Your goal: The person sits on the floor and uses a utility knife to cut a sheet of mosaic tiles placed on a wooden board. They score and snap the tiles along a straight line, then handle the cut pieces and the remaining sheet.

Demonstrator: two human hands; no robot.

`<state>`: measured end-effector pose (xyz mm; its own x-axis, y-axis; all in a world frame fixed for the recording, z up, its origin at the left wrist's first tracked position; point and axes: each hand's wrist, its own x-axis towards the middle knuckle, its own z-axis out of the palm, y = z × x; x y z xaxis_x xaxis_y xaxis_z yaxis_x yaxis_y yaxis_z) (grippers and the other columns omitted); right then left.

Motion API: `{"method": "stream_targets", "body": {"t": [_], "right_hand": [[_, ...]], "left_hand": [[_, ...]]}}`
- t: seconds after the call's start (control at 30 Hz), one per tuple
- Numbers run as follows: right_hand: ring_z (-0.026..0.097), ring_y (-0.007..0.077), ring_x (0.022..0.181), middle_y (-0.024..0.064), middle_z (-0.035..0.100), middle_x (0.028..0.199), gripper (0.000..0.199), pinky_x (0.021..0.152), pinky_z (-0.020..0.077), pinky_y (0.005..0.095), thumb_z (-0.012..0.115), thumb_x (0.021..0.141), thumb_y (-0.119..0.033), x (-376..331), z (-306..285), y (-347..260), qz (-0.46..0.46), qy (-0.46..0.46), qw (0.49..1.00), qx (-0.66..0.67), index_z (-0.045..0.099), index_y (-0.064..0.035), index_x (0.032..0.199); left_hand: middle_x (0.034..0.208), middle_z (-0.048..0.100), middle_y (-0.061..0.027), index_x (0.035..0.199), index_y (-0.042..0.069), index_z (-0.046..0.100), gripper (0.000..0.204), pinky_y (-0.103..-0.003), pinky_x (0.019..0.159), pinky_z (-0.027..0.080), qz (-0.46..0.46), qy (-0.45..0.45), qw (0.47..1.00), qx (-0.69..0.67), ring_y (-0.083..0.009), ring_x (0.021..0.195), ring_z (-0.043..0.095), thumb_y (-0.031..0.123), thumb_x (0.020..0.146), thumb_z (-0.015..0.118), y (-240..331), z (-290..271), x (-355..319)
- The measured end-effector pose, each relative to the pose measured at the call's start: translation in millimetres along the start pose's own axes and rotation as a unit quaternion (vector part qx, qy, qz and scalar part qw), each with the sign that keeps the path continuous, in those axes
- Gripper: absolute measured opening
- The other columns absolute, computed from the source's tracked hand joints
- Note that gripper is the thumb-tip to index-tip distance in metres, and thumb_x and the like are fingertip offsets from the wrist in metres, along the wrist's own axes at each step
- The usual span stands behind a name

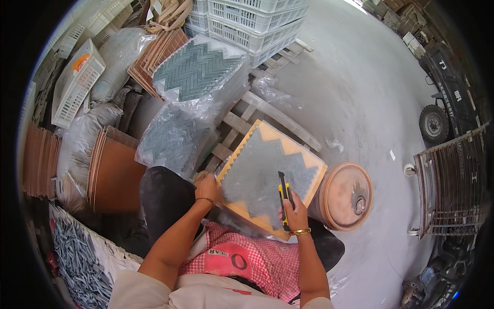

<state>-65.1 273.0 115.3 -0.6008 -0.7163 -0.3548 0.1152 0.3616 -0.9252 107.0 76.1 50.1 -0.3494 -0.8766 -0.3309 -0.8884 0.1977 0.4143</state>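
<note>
In my right hand (295, 212) is a yellow and black utility knife (284, 198), held upright with its dark blade end pointing away from me. It stands over a mesh-covered sheet of grey tiles (257, 170) with zigzag edges, lying in a yellow-orange tray (314, 177) in front of my lap. My left hand (207, 188) is closed beside the tray's left edge, its fingers curled and slightly smeared. What it grips there, if anything, I cannot make out.
A round orange-brown lidded drum (343, 198) stands right of the tray. Plastic-wrapped herringbone tile stacks (198, 69) sit beyond, near a wooden pallet (283, 119) and white crates (252, 23). Loose grey tile strips (82, 257) fill a container at lower left. A metal rack (453, 185) stands right.
</note>
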Motion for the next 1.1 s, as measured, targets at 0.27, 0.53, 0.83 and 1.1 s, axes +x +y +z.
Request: {"method": "stream_targets", "body": {"t": [0.27,0.53,0.83,1.1], "right_hand": [[0.055,0.0192,0.052,0.0093,0.053,0.059,0.028,0.047,0.0437,0.0296,0.061,0.072,-0.018,27.7,17.1,14.4,-0.088,0.105,0.958,-0.25,0.047,0.0001,0.087],[0.053,0.0383,0.08,0.0219,0.054,0.084,0.034,0.069,0.0423,0.0444,0.061,0.069,-0.019,130.0,-60.8,17.4,-0.044,0.094,0.854,-0.51,0.042,0.0005,0.089],[0.053,0.0364,0.075,0.022,0.053,0.081,0.031,0.064,0.0427,0.0435,0.06,0.07,-0.016,41.7,-37.7,56.0,-0.029,0.168,0.809,-0.562,0.042,0.0005,0.09],[0.058,0.0202,0.05,0.0125,0.056,0.062,0.028,0.047,0.0462,0.0306,0.055,0.074,-0.013,-13.2,-43.4,50.5,-0.004,0.196,0.904,-0.381,0.042,0.0019,0.095]], "left_hand": [[0.079,0.057,-0.0149,0.072,0.005,0.057,0.01,-0.039,0.068,0.044,0.021,-0.012,0.996,-0.09,-0.0315,0.077,0.056,0.015,0.069,0.058,-12.0,18.5,0.7],[0.086,0.055,-0.0188,0.077,0.002,0.054,0.009,-0.042,0.069,0.044,0.051,0.007,0.997,-0.064,-0.0356,0.08,0.054,0.005,0.07,0.05,7.0,11.3,3.1],[0.08,0.054,-0.0141,0.073,0.004,0.05,0.004,-0.04,0.066,0.044,0.124,0.088,0.987,-0.05,-0.0322,0.079,0.053,0.006,0.072,0.047,41.5,15.1,78.2],[0.074,0.058,-0.0142,0.078,0.006,0.056,0.009,-0.037,0.063,0.045,0.247,-0.042,0.953,-0.168,-0.0297,0.071,0.056,0.009,0.07,0.055,93.7,31.2,142.0]]}}
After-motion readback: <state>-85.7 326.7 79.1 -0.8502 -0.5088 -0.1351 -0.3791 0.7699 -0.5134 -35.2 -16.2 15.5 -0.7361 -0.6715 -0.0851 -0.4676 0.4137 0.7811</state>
